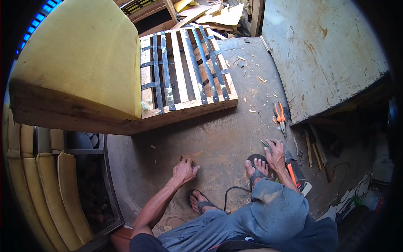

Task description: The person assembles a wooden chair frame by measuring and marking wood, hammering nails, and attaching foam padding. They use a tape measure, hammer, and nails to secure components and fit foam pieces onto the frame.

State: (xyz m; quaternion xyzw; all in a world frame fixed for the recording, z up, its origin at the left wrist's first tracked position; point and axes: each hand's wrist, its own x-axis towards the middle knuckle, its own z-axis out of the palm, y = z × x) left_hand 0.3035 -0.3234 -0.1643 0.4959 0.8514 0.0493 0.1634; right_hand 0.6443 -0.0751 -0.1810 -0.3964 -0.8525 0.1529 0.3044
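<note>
My left hand (184, 171) is low over the floor with its fingers curled closed. A small dark tip shows by the knuckles, but what it belongs to is hidden. Beside my right foot, my right hand (276, 155) reaches down with bent fingers. A thin greyish piece (265, 143) shows at its fingertips, too small to name. Orange-handled pliers (280, 116) lie on the floor just beyond that hand. Under and beside my right forearm rests a dark tool with an orange-red part (292, 173), partly covered.
Ahead stands a wooden seat frame (193, 103) with dark webbing straps, joined to a yellow foam-covered part (79, 54). A worn pale panel (327, 54) stands at right. Curved yellow foam pieces (50, 189) stand at left. Wood scraps (262, 79) litter the floor; a black cable (227, 195) runs between my feet.
</note>
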